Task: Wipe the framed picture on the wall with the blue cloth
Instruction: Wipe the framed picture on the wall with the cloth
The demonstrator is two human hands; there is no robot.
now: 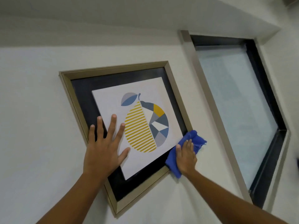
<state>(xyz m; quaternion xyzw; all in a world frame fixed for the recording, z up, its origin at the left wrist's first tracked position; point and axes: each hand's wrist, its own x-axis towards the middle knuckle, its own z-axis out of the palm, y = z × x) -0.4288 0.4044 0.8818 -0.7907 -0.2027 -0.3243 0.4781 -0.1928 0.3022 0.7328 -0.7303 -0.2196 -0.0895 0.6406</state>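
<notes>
Midway through wiping, the right hand (186, 156) pressed the blue cloth (174, 164) onto the picture's (113, 97) lower corner; the left hand (103, 146), fingers (113, 125) spread, steadied it. Next likely came a sweep across the glass.

No text, label, brand, number or sign can be read anywhere. The picture (129, 120) shows only a drawn pear in stripes and patches, without lettering.

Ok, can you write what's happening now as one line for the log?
step: wiping | left hand: flat on framed picture | right hand: pressing blue cloth at the frame's lower right edge | window: beside
</notes>
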